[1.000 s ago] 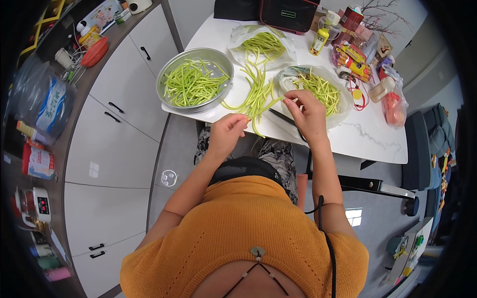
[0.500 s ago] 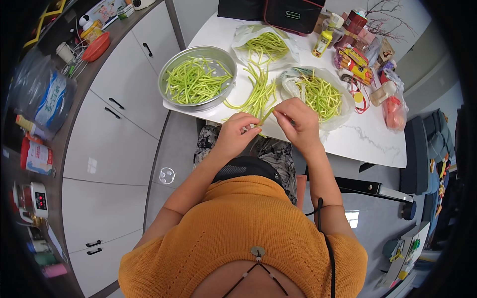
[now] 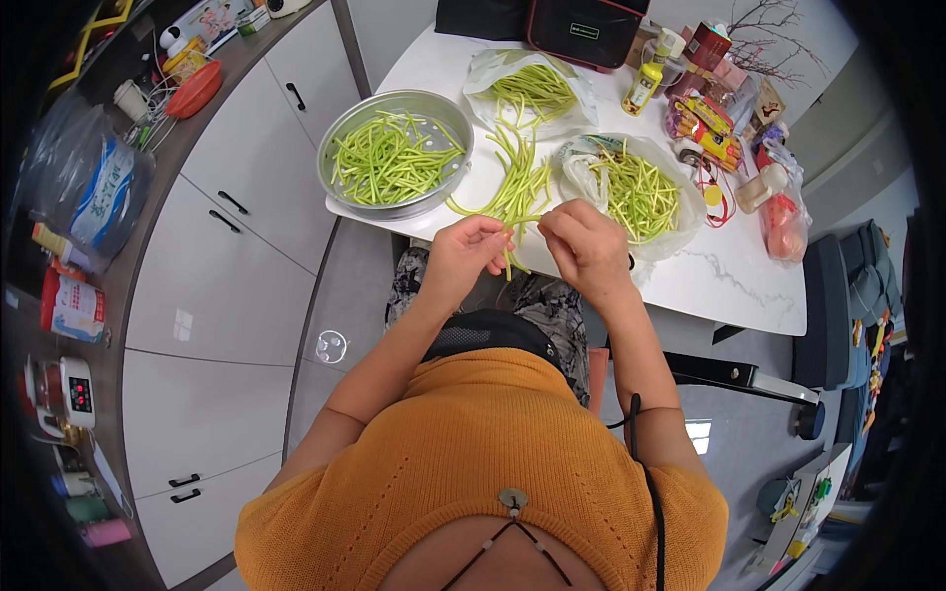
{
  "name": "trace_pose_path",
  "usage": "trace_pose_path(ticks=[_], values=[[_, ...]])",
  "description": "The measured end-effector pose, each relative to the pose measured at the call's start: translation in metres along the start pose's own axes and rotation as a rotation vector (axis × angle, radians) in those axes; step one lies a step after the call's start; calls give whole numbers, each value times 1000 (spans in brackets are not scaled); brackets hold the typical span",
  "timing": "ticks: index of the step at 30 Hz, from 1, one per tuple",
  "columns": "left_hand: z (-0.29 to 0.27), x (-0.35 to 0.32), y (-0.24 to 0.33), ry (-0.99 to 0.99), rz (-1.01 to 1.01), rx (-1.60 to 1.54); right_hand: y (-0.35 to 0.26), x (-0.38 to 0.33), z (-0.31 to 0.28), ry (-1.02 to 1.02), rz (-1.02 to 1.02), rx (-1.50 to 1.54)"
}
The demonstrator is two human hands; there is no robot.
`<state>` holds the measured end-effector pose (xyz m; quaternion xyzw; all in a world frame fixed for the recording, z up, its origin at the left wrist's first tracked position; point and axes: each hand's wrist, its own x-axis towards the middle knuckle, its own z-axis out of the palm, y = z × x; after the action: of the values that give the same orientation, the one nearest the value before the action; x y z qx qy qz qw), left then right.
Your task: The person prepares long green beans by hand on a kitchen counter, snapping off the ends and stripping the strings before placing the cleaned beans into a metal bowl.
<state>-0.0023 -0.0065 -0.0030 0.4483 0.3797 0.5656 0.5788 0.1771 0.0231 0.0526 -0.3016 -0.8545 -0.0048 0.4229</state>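
Observation:
Just over the table's front edge, my left hand [image 3: 461,261] pinches a thin green vegetable stem [image 3: 525,219]. My right hand [image 3: 591,251] has its fingers closed on the stem's other end, so it spans the short gap between them. Beyond the hands a loose bunch of long green stems [image 3: 518,182] lies on the white table [image 3: 744,281]. At the left stands a round metal basin with holes [image 3: 463,128], holding many short stem pieces [image 3: 389,158]. To the right, an open plastic bag [image 3: 695,202] holds more cut stems [image 3: 639,197].
Behind the bunch lies another plastic bag [image 3: 483,74] with long stems. A black case [image 3: 581,30] stands at the back. A yellow bottle [image 3: 642,87], snack packs [image 3: 705,123], a jar [image 3: 761,187] and a bag of red fruit [image 3: 781,231] crowd the right side. White cabinets [image 3: 222,286] curve along the left.
My left hand has turned, its fingers now more upright. The stem between my hands has gone from slanted to nearly level. My right hand has shifted slightly.

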Motion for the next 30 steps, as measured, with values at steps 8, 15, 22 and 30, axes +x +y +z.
trace_pose_path(ticks=[8,15,22,30], values=[[3,-1,2,-65,-19,39,-7,4,6,0,-17,-30],[-12,8,8,150,41,-182,0,-1,2,-43,-10,-73],[-19,8,3,92,23,-283,3,-3,3,8,219,145],[-3,4,-4,83,8,-251,-10,-3,15,-187,319,229]])
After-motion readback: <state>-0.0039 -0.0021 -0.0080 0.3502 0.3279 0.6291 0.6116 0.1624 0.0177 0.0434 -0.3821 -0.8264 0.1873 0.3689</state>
